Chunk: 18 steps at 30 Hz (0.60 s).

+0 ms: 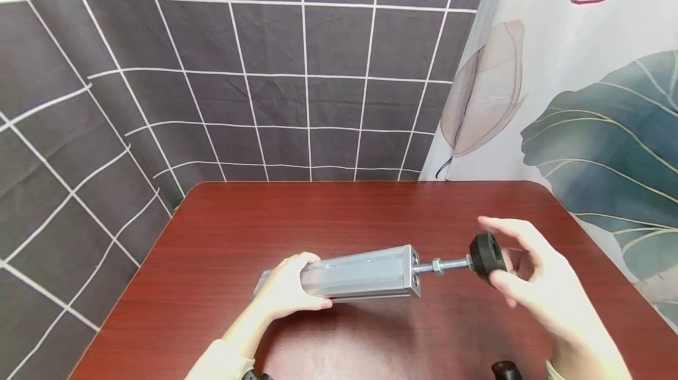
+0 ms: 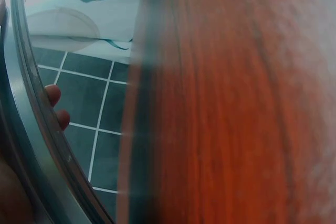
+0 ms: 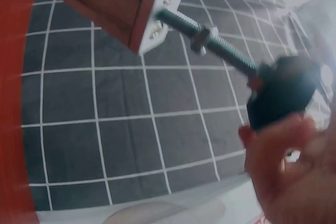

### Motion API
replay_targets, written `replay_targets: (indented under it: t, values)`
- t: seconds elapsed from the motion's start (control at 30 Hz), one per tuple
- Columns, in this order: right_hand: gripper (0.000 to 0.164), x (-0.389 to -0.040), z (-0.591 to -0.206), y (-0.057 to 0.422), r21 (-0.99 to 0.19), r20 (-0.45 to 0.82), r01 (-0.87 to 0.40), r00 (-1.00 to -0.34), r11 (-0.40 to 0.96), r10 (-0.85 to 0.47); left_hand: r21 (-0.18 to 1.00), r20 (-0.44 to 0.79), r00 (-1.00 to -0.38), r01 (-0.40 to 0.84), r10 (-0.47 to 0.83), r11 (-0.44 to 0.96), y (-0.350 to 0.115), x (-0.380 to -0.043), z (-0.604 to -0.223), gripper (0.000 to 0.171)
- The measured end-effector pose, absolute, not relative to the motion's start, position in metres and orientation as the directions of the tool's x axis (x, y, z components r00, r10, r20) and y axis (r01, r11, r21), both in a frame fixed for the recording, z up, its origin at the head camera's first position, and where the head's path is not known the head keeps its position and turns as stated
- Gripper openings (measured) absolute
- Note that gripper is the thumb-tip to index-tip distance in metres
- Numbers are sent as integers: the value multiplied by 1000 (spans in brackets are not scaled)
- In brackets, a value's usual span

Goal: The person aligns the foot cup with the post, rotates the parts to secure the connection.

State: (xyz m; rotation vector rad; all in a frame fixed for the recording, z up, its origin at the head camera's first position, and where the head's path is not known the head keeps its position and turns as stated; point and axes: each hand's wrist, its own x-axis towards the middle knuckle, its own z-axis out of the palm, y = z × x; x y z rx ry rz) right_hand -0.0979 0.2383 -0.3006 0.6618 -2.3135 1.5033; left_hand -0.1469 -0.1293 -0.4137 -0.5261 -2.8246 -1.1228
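Note:
A long silver metal housing (image 1: 360, 274) with a square end plate (image 1: 412, 271) is held slightly tilted above the table. My left hand (image 1: 288, 289) grips it near its left end, thumb in front, and fingertips (image 2: 62, 119) show past its edge in the left wrist view. From the end plate a threaded rod (image 1: 452, 264) sticks out, carrying a hex nut (image 1: 436, 266). A black round knob (image 1: 485, 256) sits at the rod's tip. Round that knob my right hand (image 1: 535, 280) curls, thumb at its lower edge and index finger spread above it; blur hides the exact contact.
Below is a reddish-brown wooden table (image 1: 233, 221). Near its front edge, by the right forearm, lies a dark cylindrical object (image 1: 507, 370), partly cut off. Behind hang a grey grid-patterned curtain (image 1: 275, 39) and a white leaf-printed cloth (image 1: 545, 74).

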Motion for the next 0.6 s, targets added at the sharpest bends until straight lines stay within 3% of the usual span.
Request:
replay_targets:
  t: [0.07,0.17,0.3,0.6]
  values:
    - [83,-102,-301,244,-780,533,-612,-761,134,-371,661,179,-939,337,295,670,-130,-146,-413,65]
    - [94,-107,-302,251,-781,568,-611,-611,-127,-551,660,181,-936,343,301,668,-131,-147,-413,65]
    - [91,-111,-304,257,-758,582,-619,-502,-205,-640,657,183,-933,350,309,668,-131,-146,-413,65]
    - [90,-117,-313,265,-740,609,-660,-574,-131,-548,632,194,-925,374,328,679,-131,-147,-417,66]
